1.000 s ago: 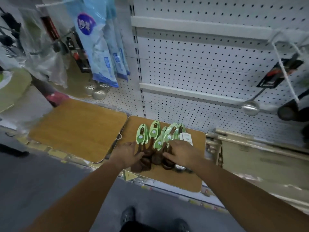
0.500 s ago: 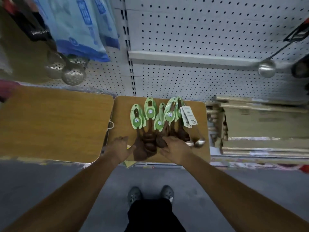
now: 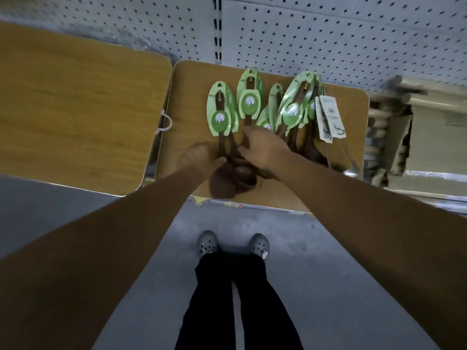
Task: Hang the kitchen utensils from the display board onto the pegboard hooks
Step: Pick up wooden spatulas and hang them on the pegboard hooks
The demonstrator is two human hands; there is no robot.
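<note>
**A:** Where do the wooden spoons (image 3: 223, 184) lie?

**B:** They are fanned across the middle of the display board (image 3: 192, 97). The bowls lie at the near edge, toward the person. The handles, each in a green card (image 3: 219, 114), run to the far edge under the pegboard (image 3: 341, 34). The long axis runs near to far.

**A:** And the hands?

**B:** Both are at the necks, just above the bowls. The right hand (image 3: 265, 150) comes in from the right-edge side. Its fingers (image 3: 246, 142) curl down over the handles of the left-hand group and appear to pinch them. The left hand (image 3: 197, 157) lies against the outermost spoon from the left-edge side. Whether its fingers grip or merely touch cannot be told.

**A:** Which relation governs the next move?

**B:** By my judgement, it is the card ends, where a hook would pass. They point away from the fingers, toward the pegboard. A lift by the neck should therefore bring that end up first. The right hand looks better placed for it.
</note>
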